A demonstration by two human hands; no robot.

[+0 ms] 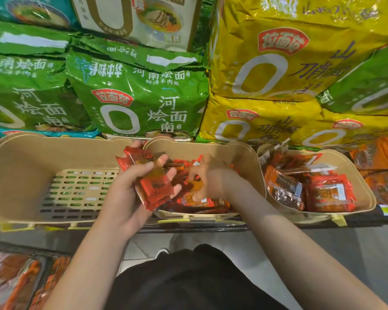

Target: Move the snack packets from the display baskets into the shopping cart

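My left hand [130,186] grips a stack of red packets [154,189] at frame centre — my right hand [205,175] pinches another down in the middle basket [244,157], still full of packets.

Bright, even shop light from overhead. Glare streaks across the glossy yellow noodle bags [300,52] and the shiny green noodle bags [139,95]. Right hand [207,177] blurred; wide-angle bending at the edges, bottom-left corner soft.
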